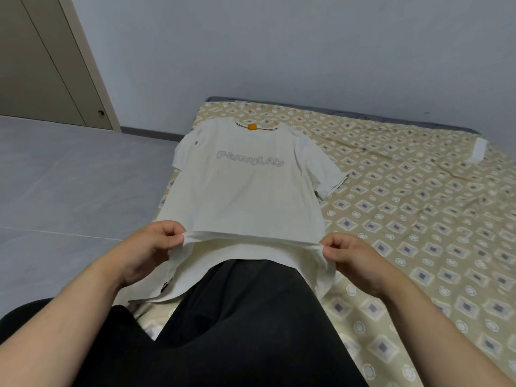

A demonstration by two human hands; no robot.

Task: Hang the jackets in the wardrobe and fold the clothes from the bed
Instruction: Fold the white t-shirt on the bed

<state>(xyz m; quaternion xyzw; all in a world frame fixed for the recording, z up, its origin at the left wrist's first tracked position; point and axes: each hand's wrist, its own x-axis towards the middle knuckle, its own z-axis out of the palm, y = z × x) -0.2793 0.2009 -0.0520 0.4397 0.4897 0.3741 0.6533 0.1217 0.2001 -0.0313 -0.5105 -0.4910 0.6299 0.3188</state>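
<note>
A white T-shirt with grey lettering and an orange neck tag lies face up on the patterned bed, collar pointing away from me. My left hand pinches the left side of its lower part. My right hand pinches the right side. Between them the cloth is lifted into a crosswise fold, and the hem hangs toward me over my dark-trousered knee.
The bed's left edge runs just beside the shirt, with grey floor beyond. A beige wardrobe door stands at the far left against the wall. A small white object lies at the bed's far right.
</note>
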